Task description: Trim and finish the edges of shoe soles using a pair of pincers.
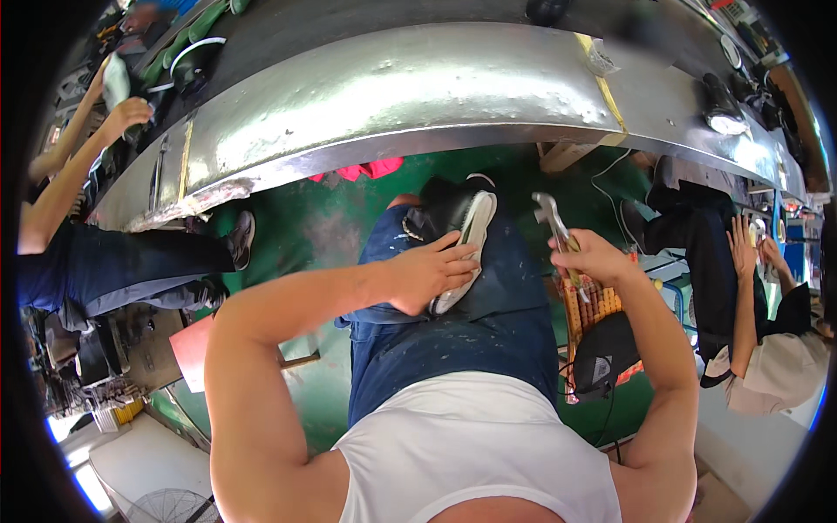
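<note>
A black shoe point(446, 202) lies on its side across my lap, its white sole point(477, 228) turned toward the right. My left hand point(433, 275) holds it, with the fingers laid over the sole near its close end. To the right, clear of the shoe, my right hand point(595, 256) is closed around the handle of a metal hammer point(547, 212). The hammer's head points up and away from me. My thumb and fingers hide part of the handle.
A long metal-covered bench point(392, 87) curves across in front of me. Beside my right leg are a wooden-beaded seat cover point(580, 318) and a black bag point(606, 353). Co-workers sit at both sides; one person's hand point(129, 116) is over the bench's left end.
</note>
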A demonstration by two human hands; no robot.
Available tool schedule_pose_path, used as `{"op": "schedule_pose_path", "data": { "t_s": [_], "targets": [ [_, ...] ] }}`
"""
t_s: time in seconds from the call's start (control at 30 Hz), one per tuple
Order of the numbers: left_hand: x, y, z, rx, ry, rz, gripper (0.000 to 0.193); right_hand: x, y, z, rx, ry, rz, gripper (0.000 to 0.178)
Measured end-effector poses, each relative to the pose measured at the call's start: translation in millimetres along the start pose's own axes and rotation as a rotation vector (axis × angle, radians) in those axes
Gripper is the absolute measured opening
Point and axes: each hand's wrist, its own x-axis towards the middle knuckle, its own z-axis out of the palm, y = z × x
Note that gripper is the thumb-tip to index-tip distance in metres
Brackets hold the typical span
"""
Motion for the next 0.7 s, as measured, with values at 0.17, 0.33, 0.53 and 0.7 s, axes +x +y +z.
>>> {"op": "schedule_pose_path", "data": {
  "t_s": [0.17, 0.33, 0.53, 0.7],
  "targets": [
    [39.3, 3.1, 3.3, -0.621, 0.328, -0.543, 0.07, 13.7, 22.2, 42.0, 0.52, 0.152, 0.015, 0.027],
    [90.0, -58.1, 1.5, -0.491, 0.298, -1.188, 0.068, 14.7, 25.6, 66.6, 0.465, 0.237, -0.098, 0.032],
    [31.0, -44.4, 26.3, -1.267, 0.721, -0.834, 0.062, -18.5, 0.8, 86.8, -0.068, 0.201, -0.275, 0.033],
    [1.3, -31.2, 22.2, -1.256, 0.744, -0.677, 0.066, -15.4, -2.0, 113.0, -0.17, -0.013, -0.382, 0.035]
  ]
}}
